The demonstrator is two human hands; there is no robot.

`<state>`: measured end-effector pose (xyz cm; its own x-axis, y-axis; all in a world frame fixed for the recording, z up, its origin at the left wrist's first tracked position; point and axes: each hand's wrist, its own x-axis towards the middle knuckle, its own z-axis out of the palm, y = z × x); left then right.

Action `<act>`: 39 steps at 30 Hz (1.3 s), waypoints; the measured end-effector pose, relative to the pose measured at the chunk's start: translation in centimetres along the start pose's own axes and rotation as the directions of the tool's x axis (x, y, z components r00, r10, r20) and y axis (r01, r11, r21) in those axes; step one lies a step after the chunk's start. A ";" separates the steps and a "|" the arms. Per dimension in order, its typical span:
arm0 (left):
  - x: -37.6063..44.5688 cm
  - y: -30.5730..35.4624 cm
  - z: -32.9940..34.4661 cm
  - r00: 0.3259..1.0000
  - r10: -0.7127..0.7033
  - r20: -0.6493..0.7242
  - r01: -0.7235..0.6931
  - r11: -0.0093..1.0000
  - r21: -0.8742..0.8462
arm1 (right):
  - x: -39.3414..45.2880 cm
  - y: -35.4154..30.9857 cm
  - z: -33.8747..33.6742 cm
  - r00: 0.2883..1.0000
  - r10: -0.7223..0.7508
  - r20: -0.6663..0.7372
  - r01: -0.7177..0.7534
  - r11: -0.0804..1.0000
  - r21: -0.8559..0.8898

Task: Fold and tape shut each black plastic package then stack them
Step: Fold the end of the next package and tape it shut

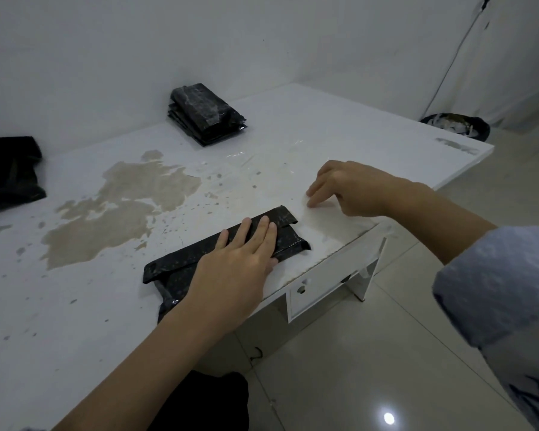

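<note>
A folded black plastic package (181, 262) lies near the front edge of the white table (75, 306). My left hand (234, 259) presses flat on it with straight fingers. My right hand (346, 188) hovers to the right of the package, its fingertips touching the tabletop where clear tape strips (262, 163) seem to lie. A stack of taped black packages (203, 113) sits at the back by the wall. A pile of black plastic (8, 172) lies at the far left edge.
The tabletop has a large worn brown patch (122, 209) in the middle. A drawer with a knob (301, 289) is under the front edge. A black waste bin (458, 126) stands on the tiled floor beyond the table's right end.
</note>
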<state>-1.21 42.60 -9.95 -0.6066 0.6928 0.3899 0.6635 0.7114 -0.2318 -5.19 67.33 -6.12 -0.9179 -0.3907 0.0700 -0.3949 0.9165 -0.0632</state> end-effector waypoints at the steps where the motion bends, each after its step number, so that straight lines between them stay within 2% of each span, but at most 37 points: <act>1: 0.0 0.0 0.0 1.000 -0.001 0.005 0.001 1.000 0.000 | 0.0 0.2 -0.2 1.000 -0.005 -0.002 0.005 0.999 -0.033; 8: 0.0 0.1 -0.2 0.999 -0.009 0.032 0.010 1.000 -0.017 | -0.2 0.7 -1.0 0.996 -0.063 0.059 0.076 0.964 -0.253; 14: 0.0 0.1 -0.3 0.998 0.000 0.060 0.000 1.000 0.001 | 0.9 -0.3 -1.7 0.973 -0.086 0.212 0.197 0.789 -0.582; 20: 0.2 0.0 -0.6 0.989 0.036 0.143 -0.038 0.999 0.008 | 1.0 -0.5 -2.2 0.964 -0.098 0.246 0.241 0.709 -0.662; 23: 0.3 0.1 -1.0 0.985 0.017 0.170 -0.015 1.000 -0.013 | 0.9 -0.5 -2.8 0.962 -0.107 0.250 0.255 0.673 -0.695; 25: 0.5 0.6 -1.9 0.972 -0.011 0.235 0.025 0.998 -0.057 | 0.9 -0.9 -3.3 0.959 -0.123 0.254 0.272 0.637 -0.721; 27: 0.4 0.4 -1.9 0.947 -0.021 0.320 0.034 0.999 -0.037 | 0.4 -1.5 -3.6 0.963 -0.142 0.228 0.263 0.664 -0.700; 28: 0.3 0.3 -2.1 0.932 -0.033 0.360 0.047 0.998 -0.031 | 0.1 -1.8 -3.7 0.961 -0.201 0.191 0.277 0.670 -0.689; 30: 0.0 0.2 -2.4 0.923 -0.030 0.383 0.041 0.999 -0.019 | -0.5 -1.8 -3.7 0.889 -0.457 0.020 0.330 0.612 -0.719; 32: -0.4 -0.2 -2.6 0.917 -0.035 0.398 0.051 0.998 -0.031 | -1.0 -2.0 -4.0 0.809 -0.580 -0.095 0.338 0.591 -0.732; 34: -1.1 -0.7 -2.9 0.911 -0.044 0.411 0.059 0.998 -0.023 | -1.3 -2.8 -4.8 0.785 -0.602 -0.146 0.308 0.583 -0.752; 37: -2.2 -1.5 -3.4 0.902 -0.067 0.426 0.102 0.993 -0.060 | -1.5 -3.8 -5.7 0.746 -0.650 -0.145 0.335 0.554 -0.762; 39: -3.0 -2.1 -3.6 0.897 -0.090 0.434 0.131 0.989 -0.064 | -1.7 -3.9 -6.1 0.743 -0.647 -0.172 0.317 0.566 -0.761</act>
<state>0.79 38.62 -7.43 -0.7937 0.6081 -0.0159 0.6052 0.7867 -0.1217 -1.84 64.97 0.12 -0.4201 -0.8682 0.2642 -0.4842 0.4607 0.7438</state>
